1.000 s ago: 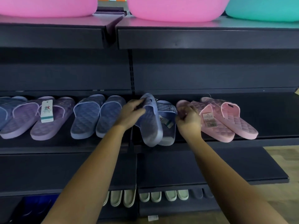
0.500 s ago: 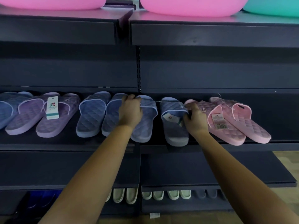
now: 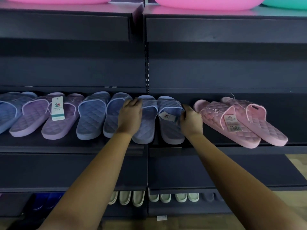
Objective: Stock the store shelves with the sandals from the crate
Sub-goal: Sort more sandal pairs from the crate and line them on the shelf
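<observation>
Sandals [image 3: 91, 117] line dark shelf [image 3: 232, 148], wooden floor [image 3: 297, 165].

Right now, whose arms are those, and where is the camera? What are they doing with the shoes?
Those are a person's own two arms. The camera sits on their head and looks down, so you see what they see. In front is a dark shelf with sandals in a row, among them a purple pair and a pink pair. The left hand and the right hand each hold one sandal of the blue pair in the middle, which lies on the shelf. Above stand pink tubs. Far below are white sandals.
</observation>
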A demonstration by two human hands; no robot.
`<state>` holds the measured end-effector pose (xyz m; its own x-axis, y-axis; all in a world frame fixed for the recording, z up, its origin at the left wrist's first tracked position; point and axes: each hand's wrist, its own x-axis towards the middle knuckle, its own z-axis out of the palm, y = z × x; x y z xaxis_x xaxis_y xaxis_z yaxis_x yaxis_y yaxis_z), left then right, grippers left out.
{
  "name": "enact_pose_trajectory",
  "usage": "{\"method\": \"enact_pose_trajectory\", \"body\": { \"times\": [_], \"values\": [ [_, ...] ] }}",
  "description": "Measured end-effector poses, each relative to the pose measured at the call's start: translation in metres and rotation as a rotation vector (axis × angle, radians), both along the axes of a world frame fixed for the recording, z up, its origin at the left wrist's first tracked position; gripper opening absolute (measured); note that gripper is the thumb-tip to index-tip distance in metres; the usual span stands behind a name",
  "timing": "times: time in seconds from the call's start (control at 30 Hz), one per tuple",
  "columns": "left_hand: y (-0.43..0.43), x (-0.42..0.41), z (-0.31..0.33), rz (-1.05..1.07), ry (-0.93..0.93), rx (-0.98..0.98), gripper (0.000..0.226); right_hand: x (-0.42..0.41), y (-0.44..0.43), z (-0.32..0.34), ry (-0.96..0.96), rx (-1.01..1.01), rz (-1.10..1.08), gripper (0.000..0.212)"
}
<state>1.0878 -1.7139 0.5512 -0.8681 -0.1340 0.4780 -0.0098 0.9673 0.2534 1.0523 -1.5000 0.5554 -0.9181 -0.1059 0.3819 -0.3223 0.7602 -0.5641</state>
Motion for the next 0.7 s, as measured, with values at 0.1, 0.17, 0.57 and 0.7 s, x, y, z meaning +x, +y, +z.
{"method": "enact_pose_trajectory", "body": {
  "times": [0.1,0.17,0.57,0.7],
  "values": [
    [0.006,0.000,0.005,0.048,-0.009,0.008,0.047,-0.001,0.004,0.003,-0.026,-0.010,0.029,0.029],
    [0.016,-0.002,0.015,0.076,-0.014,0.118,0.050,-0.002,0.012,0.010,-0.061,-0.004,0.050,0.031],
    [0.171,-0.029,0.035,-0.257,-0.008,0.326,0.040,-0.020,0.153,0.055,0.128,-0.127,-0.139,0.024],
    [0.225,-0.033,0.020,-0.212,-0.110,0.356,0.037,-0.027,0.216,0.039,0.169,0.044,-0.129,0.035]
  ]
}}
